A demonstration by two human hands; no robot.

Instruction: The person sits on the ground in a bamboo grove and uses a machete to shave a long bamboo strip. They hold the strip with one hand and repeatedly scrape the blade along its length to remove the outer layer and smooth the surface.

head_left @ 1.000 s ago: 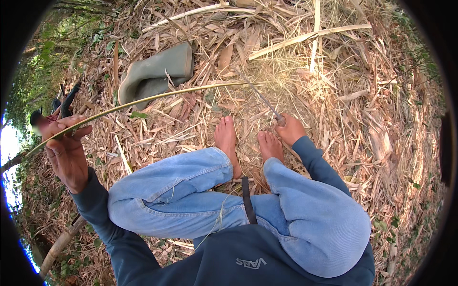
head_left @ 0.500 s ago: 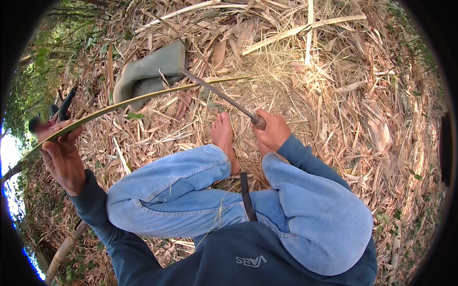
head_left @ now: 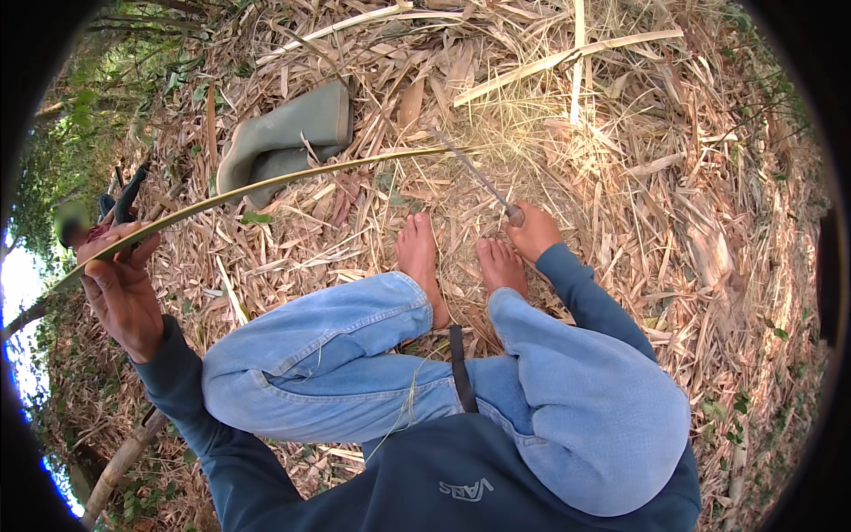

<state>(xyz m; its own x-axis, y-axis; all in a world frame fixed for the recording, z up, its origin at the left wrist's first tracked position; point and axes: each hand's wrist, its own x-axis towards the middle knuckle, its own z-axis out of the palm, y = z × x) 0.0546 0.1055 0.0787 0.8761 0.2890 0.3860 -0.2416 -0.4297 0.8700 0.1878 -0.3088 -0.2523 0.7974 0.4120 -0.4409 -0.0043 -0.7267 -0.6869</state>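
Slender strip, pinched in the left hand's grip, arched toward the knife clasped by the right hand; scraping seemed underway, calling next for steady tension.

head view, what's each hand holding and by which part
The left hand holds a long, thin greenish strip near its left end. The right hand grips a knife by its handle.

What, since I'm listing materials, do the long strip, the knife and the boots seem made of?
Strip: probably bamboo, smooth, with a greenish face. Knife blade: likely metal, dull grey, thin; handle material unclear. Boots: perhaps rubber, matte grey-green, smooth-walled.
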